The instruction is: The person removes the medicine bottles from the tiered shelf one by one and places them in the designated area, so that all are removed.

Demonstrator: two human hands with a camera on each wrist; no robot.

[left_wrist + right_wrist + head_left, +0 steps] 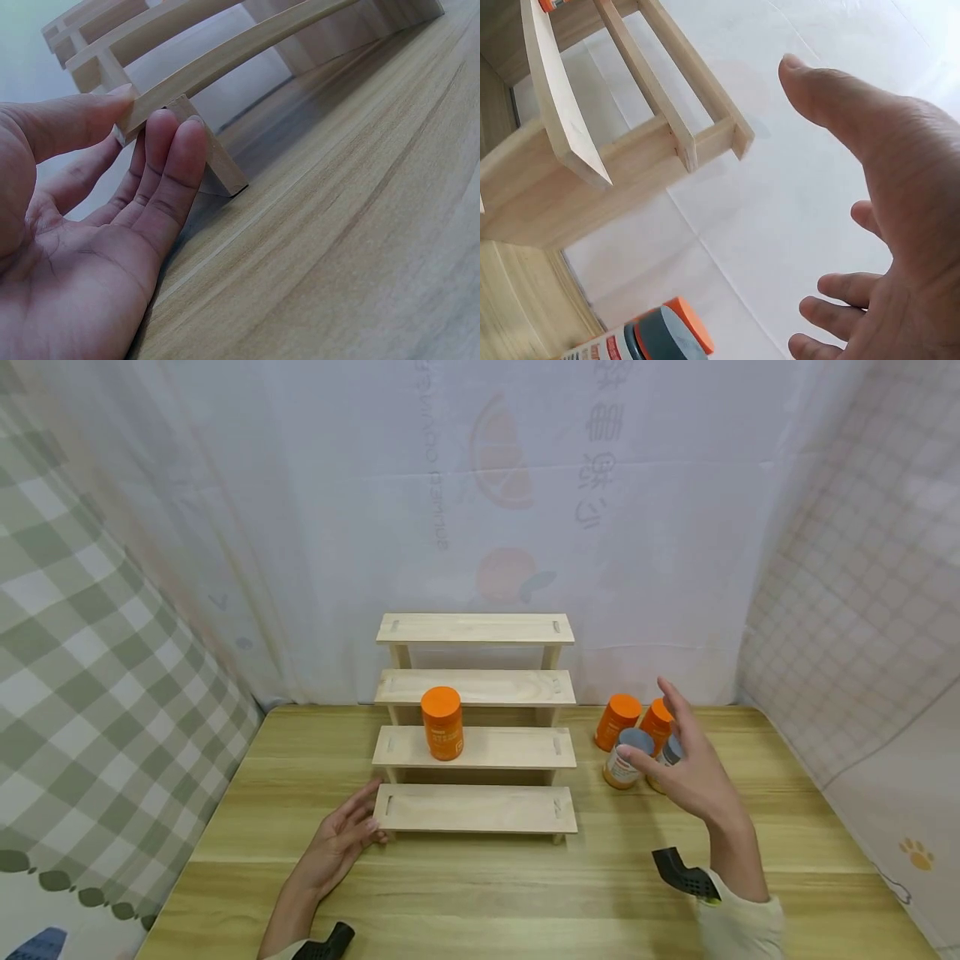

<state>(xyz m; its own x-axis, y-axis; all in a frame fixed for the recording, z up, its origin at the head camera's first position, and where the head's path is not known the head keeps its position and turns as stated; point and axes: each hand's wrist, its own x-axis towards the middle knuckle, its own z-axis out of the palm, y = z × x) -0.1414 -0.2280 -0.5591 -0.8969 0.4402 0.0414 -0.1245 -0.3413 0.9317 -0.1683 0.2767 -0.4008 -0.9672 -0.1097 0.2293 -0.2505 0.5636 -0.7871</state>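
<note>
A stepped wooden display rack (476,810) stands on the table with its steps rising toward the back. My left hand (341,843) grips the left end of the lowest step; in the left wrist view its thumb (82,124) lies on the board's corner and fingertips (184,146) touch the leg below. An orange jar (442,724) stands upright on the second step from the bottom, left of centre. My right hand (701,777) hovers with thumb and fingers spread, holding nothing, over two orange-capped jars (618,722) and two grey-capped jars (621,770), partly covering them.
The wood-grain table (480,893) ends at the back against a white printed curtain (337,527). A green checked cloth (90,635) hangs at the left, and a pale gridded cloth (840,577) at the right.
</note>
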